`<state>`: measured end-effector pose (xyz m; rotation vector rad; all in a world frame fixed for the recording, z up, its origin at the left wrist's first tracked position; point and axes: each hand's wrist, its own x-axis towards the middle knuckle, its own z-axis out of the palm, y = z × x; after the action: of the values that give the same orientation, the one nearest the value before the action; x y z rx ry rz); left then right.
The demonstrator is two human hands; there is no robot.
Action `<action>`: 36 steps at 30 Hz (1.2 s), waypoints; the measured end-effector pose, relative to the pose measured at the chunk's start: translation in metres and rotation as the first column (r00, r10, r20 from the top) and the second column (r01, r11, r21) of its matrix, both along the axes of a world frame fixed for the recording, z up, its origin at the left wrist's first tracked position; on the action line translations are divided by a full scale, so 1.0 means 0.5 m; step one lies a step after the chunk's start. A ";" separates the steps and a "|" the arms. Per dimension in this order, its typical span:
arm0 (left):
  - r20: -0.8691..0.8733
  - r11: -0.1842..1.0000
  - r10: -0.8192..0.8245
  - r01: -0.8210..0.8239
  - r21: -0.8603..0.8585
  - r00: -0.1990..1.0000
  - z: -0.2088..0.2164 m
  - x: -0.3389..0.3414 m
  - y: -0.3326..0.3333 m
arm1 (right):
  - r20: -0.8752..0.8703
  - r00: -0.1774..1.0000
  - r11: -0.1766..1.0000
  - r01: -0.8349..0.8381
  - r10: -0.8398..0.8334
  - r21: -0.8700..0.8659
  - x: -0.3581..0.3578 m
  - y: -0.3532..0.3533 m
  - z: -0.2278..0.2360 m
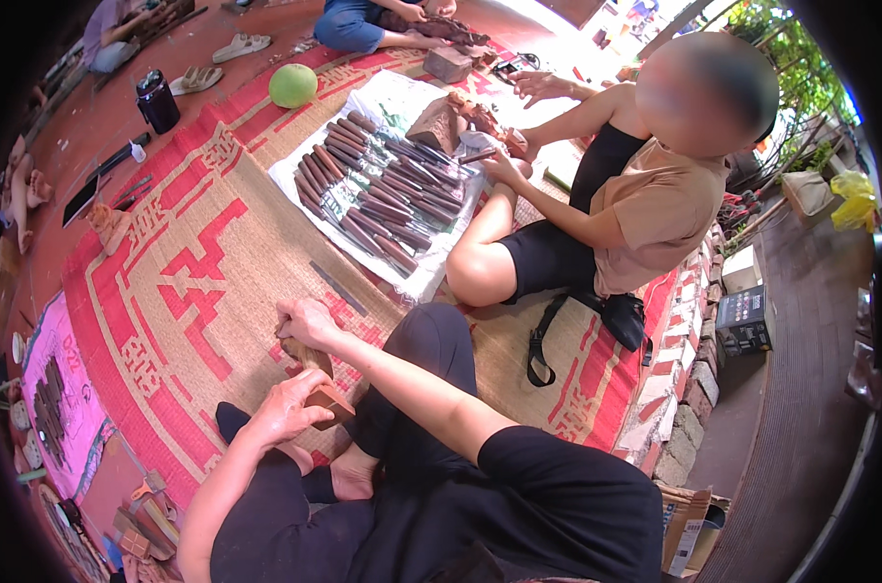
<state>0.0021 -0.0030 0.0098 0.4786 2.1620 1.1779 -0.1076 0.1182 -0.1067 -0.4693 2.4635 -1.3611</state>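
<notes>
left hand [286, 408]: low over the crossed legs, fingers wrapped on the near end of the wood block [322, 396], clamped.
right hand [305, 325]: just beyond the left, knuckles up, closed on the block's far end; arm ran back bent at the elbow.
wood block: brown, small, tilted, held between both hands above the woven mat [188, 282], not touching it.
mat: red-and-straw pattern on a red tile floor.
beyond block: white sheet [402, 107] with rows of dark-handled chisels [378, 199]; seated person [606, 204] beside it.
far corner of mat: green round fruit [292, 85].
</notes>
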 end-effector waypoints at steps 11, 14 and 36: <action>0.010 1.000 -0.021 0.021 0.014 1.000 0.011 0.003 -0.004 | -0.060 0.997 0.999 0.037 -0.038 -0.021 -0.012 0.000 -0.005; 0.002 1.000 -0.013 0.013 -0.009 1.000 0.012 -0.002 0.002 | -0.048 0.998 0.997 -0.045 0.041 -0.069 0.000 0.005 -0.002; -0.059 0.999 -0.051 0.050 -0.018 0.997 0.001 -0.003 0.006 | -0.133 0.991 0.954 0.059 -0.020 0.293 -0.017 -0.028 -0.007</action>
<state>0.0008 -0.0001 0.0106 0.5653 2.1952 1.1311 -0.1159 0.1042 -0.1104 -0.4503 2.7353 -0.9744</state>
